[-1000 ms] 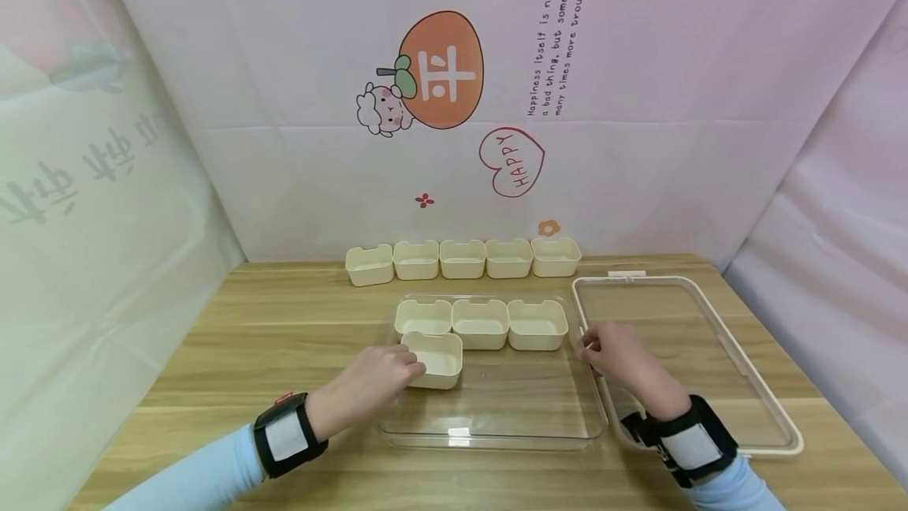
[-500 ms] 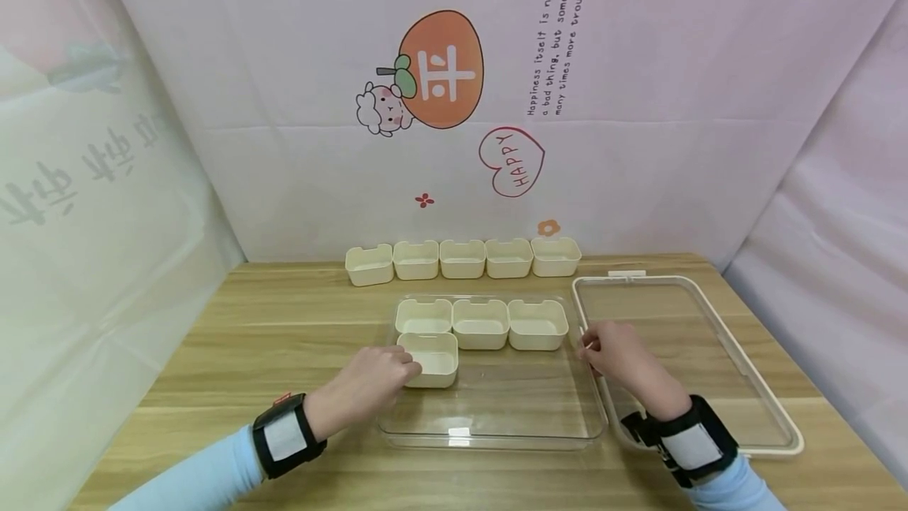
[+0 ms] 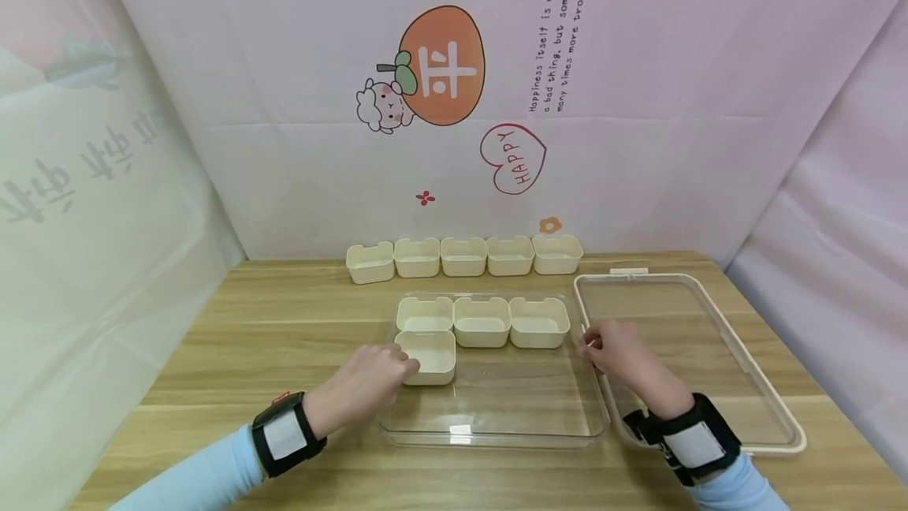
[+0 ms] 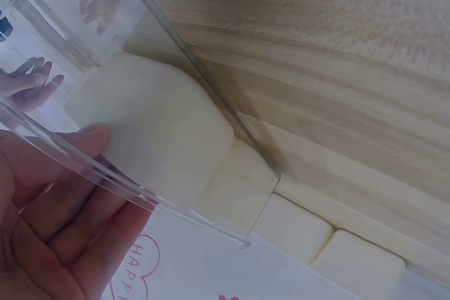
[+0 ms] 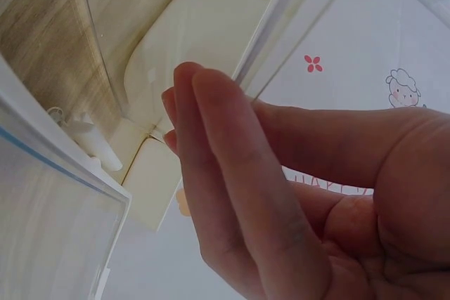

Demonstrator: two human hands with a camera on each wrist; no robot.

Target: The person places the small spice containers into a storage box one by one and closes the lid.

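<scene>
A clear plastic box [image 3: 525,404] stands on the table with three small cream bins along its far side. In its left part is a fourth cream bin [image 3: 434,357], set in front of the leftmost one. My left hand [image 3: 369,385] pinches this bin's left side; its thumb [image 4: 91,137] shows against the bin in the left wrist view, and the inner fingertips are partly hidden. My right hand [image 3: 627,357] pinches the clear box's right rim between thumb and fingers [image 5: 225,103].
Behind the box, a row of several more cream bins [image 3: 464,259] lines the table's back edge. A clear lid with a white frame [image 3: 738,353] lies to the right, under my right forearm. A printed cloth [image 3: 319,180] hangs behind the wooden table [image 3: 284,330].
My left hand has brought the fourth bin slightly left and down, so it sits straight in front of the leftmost bin. The right hand stays on the rim.
</scene>
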